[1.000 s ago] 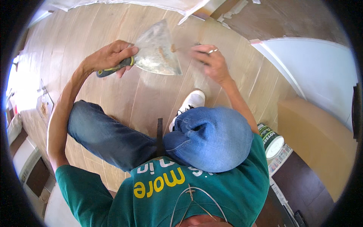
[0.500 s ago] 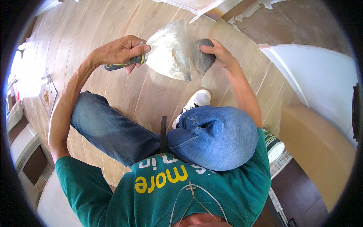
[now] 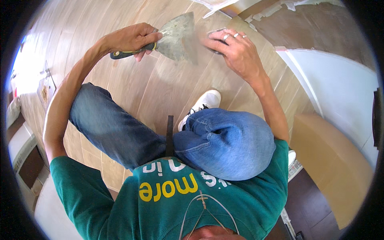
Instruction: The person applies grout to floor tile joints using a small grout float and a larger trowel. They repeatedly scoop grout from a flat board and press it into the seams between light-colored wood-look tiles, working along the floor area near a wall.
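My left hand is closed around the black and yellow handle of a wide putty knife. Its broad metal blade, streaked with whitish residue, points right above the floor. My right hand, with rings on its fingers, grips a dark grey piece of sandpaper. Only the edge of the sandpaper shows past the fingers, and motion blurs it. A small gap separates it from the blade's front edge.
Wood-look floor lies under my hands. A flat pointed metal plate is at far left. To the right stand a white panel and a cardboard sheet; a tub is mostly hidden by my sleeve. Plastic sheeting hangs at the top.
My right hand has moved up and turned, so its back faces up and the sandpaper is mostly covered. The putty knife has shifted slightly up and its blade has tilted, reflecting less light.
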Motion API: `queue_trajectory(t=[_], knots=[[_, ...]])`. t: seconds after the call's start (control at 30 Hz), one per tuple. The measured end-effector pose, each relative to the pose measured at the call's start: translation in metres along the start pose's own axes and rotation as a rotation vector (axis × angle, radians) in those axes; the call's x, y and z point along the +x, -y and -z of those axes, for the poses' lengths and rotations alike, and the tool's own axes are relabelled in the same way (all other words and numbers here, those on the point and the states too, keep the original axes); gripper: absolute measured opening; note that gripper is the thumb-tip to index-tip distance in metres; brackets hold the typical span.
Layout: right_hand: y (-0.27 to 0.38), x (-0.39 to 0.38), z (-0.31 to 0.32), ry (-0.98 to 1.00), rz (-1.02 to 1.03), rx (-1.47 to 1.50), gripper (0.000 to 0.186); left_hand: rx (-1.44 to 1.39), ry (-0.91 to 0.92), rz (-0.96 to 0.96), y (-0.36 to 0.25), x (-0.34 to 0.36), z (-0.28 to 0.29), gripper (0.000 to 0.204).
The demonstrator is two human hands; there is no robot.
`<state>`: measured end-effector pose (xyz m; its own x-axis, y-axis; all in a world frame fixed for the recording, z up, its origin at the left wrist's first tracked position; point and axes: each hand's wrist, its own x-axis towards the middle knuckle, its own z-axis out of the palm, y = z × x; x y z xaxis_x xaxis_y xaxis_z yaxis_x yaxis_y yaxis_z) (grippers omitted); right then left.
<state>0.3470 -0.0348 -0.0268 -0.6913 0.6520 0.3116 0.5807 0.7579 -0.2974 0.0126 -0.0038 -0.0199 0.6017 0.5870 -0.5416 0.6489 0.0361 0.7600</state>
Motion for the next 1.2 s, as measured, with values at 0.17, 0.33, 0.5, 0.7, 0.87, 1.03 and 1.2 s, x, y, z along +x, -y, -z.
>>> queue_trajectory(t=[0.17,0.33,0.5,0.7,0.87,1.03,1.2], knots=[[0.011,-0.022,-0.007,0.214,0.013,0.142,0.042,0.020,-0.003,0.005,0.008,-0.001,-0.001,0.055],[-0.066,-0.067,-0.039,0.277,-0.360,0.289,0.041,0.034,-0.066,0.000,0.014,-0.006,0.007,0.055],[-0.139,-0.093,-0.108,0.149,-0.501,0.068,0.034,0.090,-0.013,0.035,0.025,0.006,0.007,0.053],[-0.142,-0.112,-0.153,0.119,-0.344,-0.167,0.039,0.049,-0.039,0.064,0.025,-0.002,0.008,0.052],[-0.130,-0.131,-0.147,0.229,-0.286,-0.086,0.042,0.045,-0.007,0.083,0.024,-0.003,0.011,0.052],[-0.133,-0.116,-0.152,0.139,-0.365,-0.157,0.049,0.039,-0.008,0.048,0.023,0.000,0.007,0.052],[-0.121,-0.130,-0.156,0.202,-0.324,-0.167,0.042,0.043,-0.003,0.082,0.022,-0.004,0.012,0.052]])
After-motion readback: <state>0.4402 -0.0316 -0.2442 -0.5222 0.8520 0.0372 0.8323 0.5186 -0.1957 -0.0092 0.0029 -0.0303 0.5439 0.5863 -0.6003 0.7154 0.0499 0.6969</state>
